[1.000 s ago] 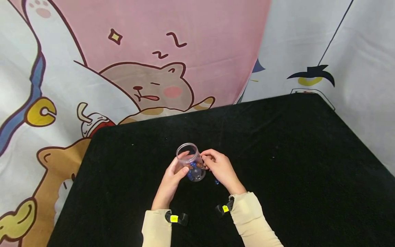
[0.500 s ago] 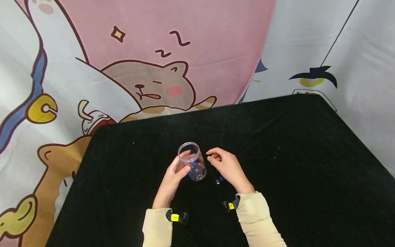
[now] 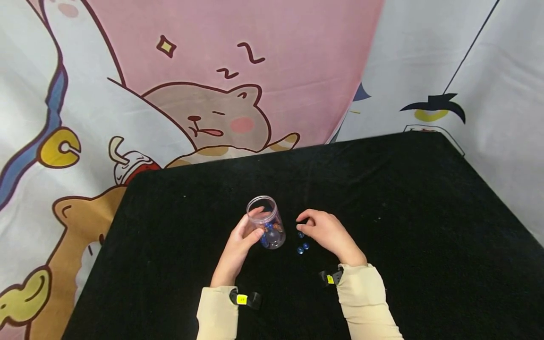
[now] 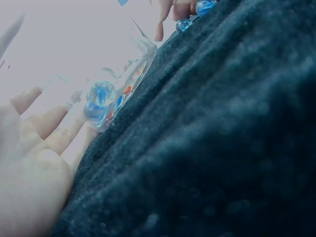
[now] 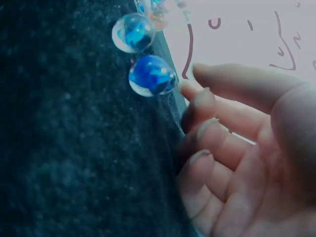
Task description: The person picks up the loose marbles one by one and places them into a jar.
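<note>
Black tabletop: jar of marbles upright, left hand wrapped round it; right hand, moved rightward off the jar since a second ago, grip loosely curled, empty, fingertips beside three loose marbles.

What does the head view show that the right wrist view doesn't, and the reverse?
Only the head view shows the left hand holding the clear jar of marbles, the cartoon backdrop and both sleeves. Only the right wrist view shows the right hand's fingertips beside a blue marble, not gripping it. Both show the right hand, loose marbles and the black cloth.
</note>
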### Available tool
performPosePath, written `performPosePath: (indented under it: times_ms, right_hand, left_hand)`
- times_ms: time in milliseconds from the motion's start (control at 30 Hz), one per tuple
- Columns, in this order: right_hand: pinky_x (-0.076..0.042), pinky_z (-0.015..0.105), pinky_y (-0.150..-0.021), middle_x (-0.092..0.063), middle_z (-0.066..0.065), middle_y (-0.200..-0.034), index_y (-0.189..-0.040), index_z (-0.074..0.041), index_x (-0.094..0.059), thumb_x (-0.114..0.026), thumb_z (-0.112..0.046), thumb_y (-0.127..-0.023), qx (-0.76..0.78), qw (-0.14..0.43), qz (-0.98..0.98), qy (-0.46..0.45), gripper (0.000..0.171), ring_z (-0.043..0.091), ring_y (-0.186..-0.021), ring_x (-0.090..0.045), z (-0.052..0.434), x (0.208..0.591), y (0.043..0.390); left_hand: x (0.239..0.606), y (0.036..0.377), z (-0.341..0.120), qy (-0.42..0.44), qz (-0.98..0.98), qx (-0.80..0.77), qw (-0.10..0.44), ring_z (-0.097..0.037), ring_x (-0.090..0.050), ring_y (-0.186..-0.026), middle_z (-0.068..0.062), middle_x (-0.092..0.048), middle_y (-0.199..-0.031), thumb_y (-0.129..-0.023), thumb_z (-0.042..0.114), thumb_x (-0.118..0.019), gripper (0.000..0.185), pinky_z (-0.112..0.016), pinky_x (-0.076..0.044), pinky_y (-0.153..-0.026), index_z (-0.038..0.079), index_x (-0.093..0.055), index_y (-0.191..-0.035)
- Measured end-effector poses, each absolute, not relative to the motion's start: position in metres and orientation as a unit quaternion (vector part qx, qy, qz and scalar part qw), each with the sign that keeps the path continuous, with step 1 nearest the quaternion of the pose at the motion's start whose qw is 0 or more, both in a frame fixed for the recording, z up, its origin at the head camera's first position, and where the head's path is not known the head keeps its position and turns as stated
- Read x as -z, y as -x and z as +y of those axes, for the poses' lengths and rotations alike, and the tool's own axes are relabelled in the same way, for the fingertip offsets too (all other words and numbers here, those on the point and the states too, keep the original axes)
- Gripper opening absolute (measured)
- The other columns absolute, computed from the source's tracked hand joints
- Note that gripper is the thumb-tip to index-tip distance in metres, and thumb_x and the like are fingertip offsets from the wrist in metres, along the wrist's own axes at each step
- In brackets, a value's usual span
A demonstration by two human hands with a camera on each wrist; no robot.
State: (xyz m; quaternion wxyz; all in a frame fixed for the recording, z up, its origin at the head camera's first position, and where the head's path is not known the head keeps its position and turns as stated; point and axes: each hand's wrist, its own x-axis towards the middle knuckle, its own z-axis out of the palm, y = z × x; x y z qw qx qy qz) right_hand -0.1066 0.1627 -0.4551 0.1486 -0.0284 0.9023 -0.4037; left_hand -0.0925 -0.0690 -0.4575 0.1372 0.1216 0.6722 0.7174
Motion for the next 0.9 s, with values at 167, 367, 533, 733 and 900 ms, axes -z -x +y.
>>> performPosePath:
  times_ms: [167,367,533,733,900]
  right_hand:
    - [-0.039,0.030,-0.051,-0.053,-0.003,-0.065,-0.093,-0.020,-0.063,-0.063,-0.031,-0.081,0.357,0.173,0.918,0.028,0.015,0.015,-0.055,-0.048,0.159,0.455,0.104]
    - [-0.038,0.029,-0.051,-0.051,-0.003,-0.064,-0.084,-0.020,-0.062,-0.068,-0.028,-0.078,0.315,0.178,0.932,0.035,0.011,0.013,-0.056,-0.048,0.154,0.450,0.102]
    - [-0.039,0.029,-0.053,-0.051,-0.002,-0.064,-0.081,-0.018,-0.062,-0.070,-0.023,-0.077,0.322,0.178,0.929,0.039,0.010,0.014,-0.057,-0.047,0.152,0.448,0.101]
    - [-0.041,0.028,-0.055,-0.053,-0.004,-0.065,-0.079,-0.019,-0.062,-0.066,-0.030,-0.080,0.346,0.169,0.922,0.042,0.012,0.013,-0.058,-0.049,0.157,0.451,0.102]
    - [-0.042,0.028,-0.057,-0.056,-0.005,-0.072,-0.087,-0.020,-0.061,-0.063,-0.032,-0.082,0.381,0.135,0.914,0.031,0.013,0.012,-0.062,-0.052,0.164,0.451,0.105]
  left_hand:
    - [0.459,0.092,-0.069,-0.118,0.670,-0.720,0.141,-0.021,-0.046,-0.117,-0.006,-0.049,-0.128,-0.092,0.010,-0.047,0.044,-0.047,-0.031,-0.097,0.008,-0.035,-0.134]
    - [0.470,0.096,-0.071,-0.121,0.663,-0.725,0.139,-0.020,-0.045,-0.118,-0.005,-0.049,-0.128,-0.091,0.014,-0.049,0.045,-0.047,-0.029,-0.098,0.011,-0.036,-0.134]
    - [0.461,0.093,-0.071,-0.127,0.669,-0.720,0.136,-0.020,-0.045,-0.118,-0.005,-0.049,-0.128,-0.092,0.010,-0.047,0.044,-0.048,-0.030,-0.098,0.008,-0.035,-0.134]
    - [0.459,0.092,-0.071,-0.131,0.673,-0.716,0.135,-0.020,-0.045,-0.118,-0.005,-0.049,-0.128,-0.092,0.008,-0.046,0.044,-0.049,-0.029,-0.098,0.008,-0.035,-0.135]
    - [0.460,0.093,-0.071,-0.134,0.670,-0.718,0.133,-0.021,-0.046,-0.117,-0.006,-0.049,-0.128,-0.091,0.007,-0.046,0.044,-0.048,-0.030,-0.097,0.007,-0.035,-0.134]
